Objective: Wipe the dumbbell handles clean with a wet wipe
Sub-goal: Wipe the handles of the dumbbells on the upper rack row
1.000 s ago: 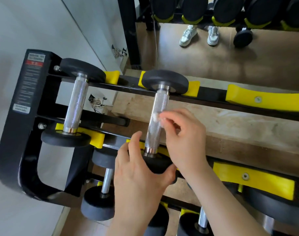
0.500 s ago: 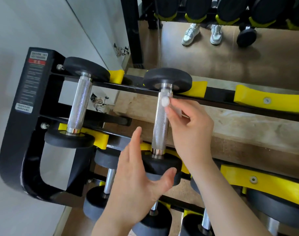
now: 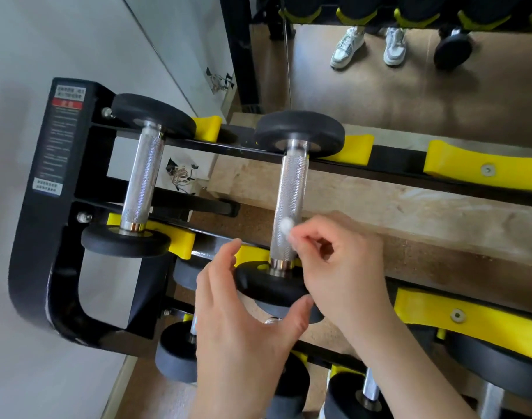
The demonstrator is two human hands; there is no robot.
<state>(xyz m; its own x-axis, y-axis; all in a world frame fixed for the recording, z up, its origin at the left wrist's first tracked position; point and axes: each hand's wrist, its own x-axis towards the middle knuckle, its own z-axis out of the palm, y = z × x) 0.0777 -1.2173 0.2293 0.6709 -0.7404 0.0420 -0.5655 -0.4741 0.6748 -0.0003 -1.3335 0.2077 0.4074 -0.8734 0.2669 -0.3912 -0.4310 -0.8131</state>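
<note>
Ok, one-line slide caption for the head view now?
The right hand pinches a small white wipe against the second dumbbell's knurled handle while the left hand spans its near weight.

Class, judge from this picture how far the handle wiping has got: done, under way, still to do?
Done: nothing shows as finished. In hand: the right hand pinches the wet wipe against the second dumbbell's handle, low down; the left hand braces its near head. Left: likely the end dumbbell's handle and lower-tier handles.

Black rack frame (image 3: 31,237) has a warning sticker (image 3: 63,137) and yellow cradles (image 3: 482,167). Loose wires (image 3: 180,173) sit by the wall, white sneakers (image 3: 349,46) up top on the wood floor (image 3: 379,95).
</note>
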